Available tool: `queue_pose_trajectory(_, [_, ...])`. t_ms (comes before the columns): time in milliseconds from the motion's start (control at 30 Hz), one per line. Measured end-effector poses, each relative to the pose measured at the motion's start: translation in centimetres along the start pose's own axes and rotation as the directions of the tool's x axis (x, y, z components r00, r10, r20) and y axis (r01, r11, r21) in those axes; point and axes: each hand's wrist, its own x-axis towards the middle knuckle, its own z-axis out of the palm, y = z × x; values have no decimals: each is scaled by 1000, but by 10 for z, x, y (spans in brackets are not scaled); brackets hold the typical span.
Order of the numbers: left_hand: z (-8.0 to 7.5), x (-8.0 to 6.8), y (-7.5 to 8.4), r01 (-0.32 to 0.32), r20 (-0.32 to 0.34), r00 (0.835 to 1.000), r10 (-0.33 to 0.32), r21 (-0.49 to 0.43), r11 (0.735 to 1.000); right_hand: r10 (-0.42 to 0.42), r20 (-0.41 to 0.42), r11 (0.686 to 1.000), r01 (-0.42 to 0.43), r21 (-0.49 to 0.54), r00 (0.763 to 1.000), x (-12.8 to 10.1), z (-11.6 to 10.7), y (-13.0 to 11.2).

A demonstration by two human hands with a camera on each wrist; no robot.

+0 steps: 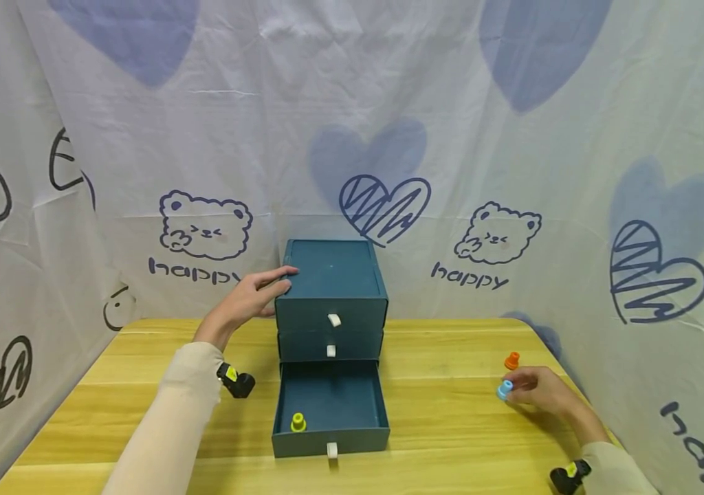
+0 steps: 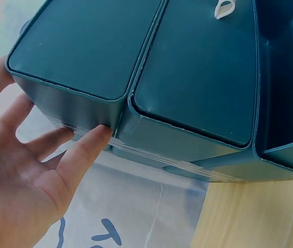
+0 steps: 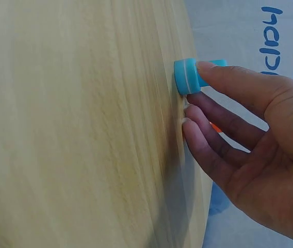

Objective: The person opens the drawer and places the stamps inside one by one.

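A dark teal three-drawer box [image 1: 332, 275] stands mid-table. Its bottom drawer [image 1: 330, 402] is pulled out, with a small yellow-green piece [image 1: 298, 422] standing in the front left corner. My left hand [image 1: 268, 283] rests with straight fingers on the box's top left edge; in the left wrist view the fingertips [image 2: 97, 135] touch the box's side wall [image 2: 79, 46]. At the right, my right hand [image 1: 528, 388] pinches a small blue piece [image 1: 504, 390] that stands on the table. In the right wrist view one finger lies over the blue piece [image 3: 186, 76] and the others touch the wood.
An orange piece [image 1: 512, 360] stands just behind the right hand. The two upper drawers are closed, each with a white pull tab [image 1: 334, 320]. The wooden table [image 1: 451, 433] is enclosed by printed fabric walls [image 1: 488, 172] at the back and sides.
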Motion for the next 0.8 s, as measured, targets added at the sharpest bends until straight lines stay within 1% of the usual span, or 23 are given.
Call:
queue_pose_trajectory(133, [0,0,1,5,-1,1000,-5,3,1000,8,1,1000,-8,7,1000,1,2,-1])
queue_pose_trajectory(333, [0,0,1,0,0,1000,0,1,1000,-6,0,1000,6,3,1000,2,3,-4])
queue_pose_trajectory(467, [0,0,0,1,6,1000,-1,-9,1000,-25,15,1000,25,3,1000,3,3,-9])
queue_pose_trajectory(633, [0,0,0,2,11,1000,-2,-12,1000,-71,21,997,71,-17,997,4,5,-23])
queue_pose_trajectory(800, [0,0,-1,-5,9,1000,5,-10,1000,-105,33,994,105,11,994,7,9,-41])
